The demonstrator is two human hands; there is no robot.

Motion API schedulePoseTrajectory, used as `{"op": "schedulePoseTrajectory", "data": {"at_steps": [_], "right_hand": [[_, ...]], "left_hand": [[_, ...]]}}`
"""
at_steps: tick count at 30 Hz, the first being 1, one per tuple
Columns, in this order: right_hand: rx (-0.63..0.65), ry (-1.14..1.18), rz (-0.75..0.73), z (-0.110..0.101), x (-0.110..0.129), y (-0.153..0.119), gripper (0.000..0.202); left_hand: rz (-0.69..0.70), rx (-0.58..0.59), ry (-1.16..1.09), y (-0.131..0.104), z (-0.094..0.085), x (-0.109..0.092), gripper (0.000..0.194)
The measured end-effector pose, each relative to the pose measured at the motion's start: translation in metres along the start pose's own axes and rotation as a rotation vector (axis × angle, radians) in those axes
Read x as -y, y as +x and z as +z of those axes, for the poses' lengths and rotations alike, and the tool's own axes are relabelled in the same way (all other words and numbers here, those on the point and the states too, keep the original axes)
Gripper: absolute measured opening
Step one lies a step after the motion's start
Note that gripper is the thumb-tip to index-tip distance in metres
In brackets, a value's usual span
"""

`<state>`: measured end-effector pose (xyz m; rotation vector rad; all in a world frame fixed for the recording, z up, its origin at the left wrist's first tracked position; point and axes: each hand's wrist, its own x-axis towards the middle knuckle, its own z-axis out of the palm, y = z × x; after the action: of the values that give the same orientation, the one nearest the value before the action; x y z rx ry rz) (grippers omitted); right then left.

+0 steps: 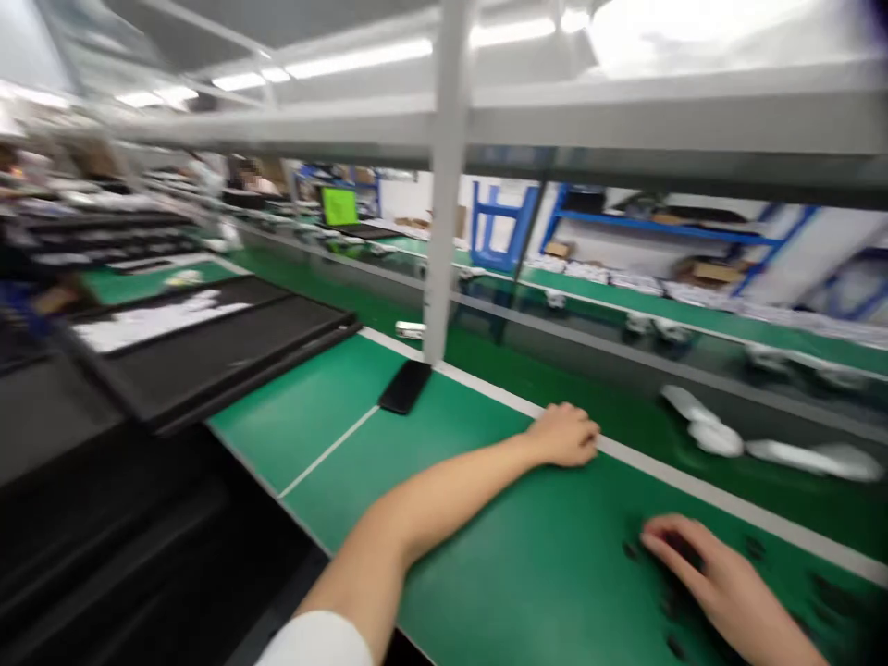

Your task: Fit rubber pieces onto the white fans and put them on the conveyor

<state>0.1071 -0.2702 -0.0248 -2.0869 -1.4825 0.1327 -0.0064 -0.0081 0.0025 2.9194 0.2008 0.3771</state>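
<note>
My left hand (565, 435) rests at the far edge of the green bench top (513, 536), its fingers curled in; what they hold, if anything, is hidden. Lower right, my right hand (721, 573) is bent over the surface, thumb and fingertips close together with something dark between them, too blurred to name. Small black parts (674, 645) lie scattered around this hand, and more black pieces (832, 597) are to its right.
A black phone (405, 387) lies by the white upright post (448, 185). Black trays (228, 351) with white pieces stand on the left. Beyond the bench edge, white items (714, 435) sit on a green conveyor belt (499, 361). People are in the background at left.
</note>
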Motion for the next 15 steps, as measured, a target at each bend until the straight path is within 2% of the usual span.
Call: {"op": "schedulePoseTrajectory", "data": {"at_steps": [2, 6, 9, 15], "right_hand": [[0.038, 0.027, 0.068, -0.006, 0.001, -0.001, 0.038], [-0.040, 0.027, 0.101, -0.010, 0.003, 0.009, 0.036], [-0.051, 0.041, 0.110, -0.019, 0.005, 0.008, 0.031], [0.138, 0.050, 0.062, -0.035, 0.012, -0.002, 0.022]], "left_hand": [[-0.003, -0.043, -0.039, 0.004, 0.009, 0.004, 0.025], [0.004, -0.085, -0.102, 0.014, 0.026, 0.012, 0.021], [0.012, -0.094, -0.116, 0.016, 0.030, 0.015, 0.019], [0.003, -0.097, -0.102, 0.016, 0.032, 0.016, 0.018]]}}
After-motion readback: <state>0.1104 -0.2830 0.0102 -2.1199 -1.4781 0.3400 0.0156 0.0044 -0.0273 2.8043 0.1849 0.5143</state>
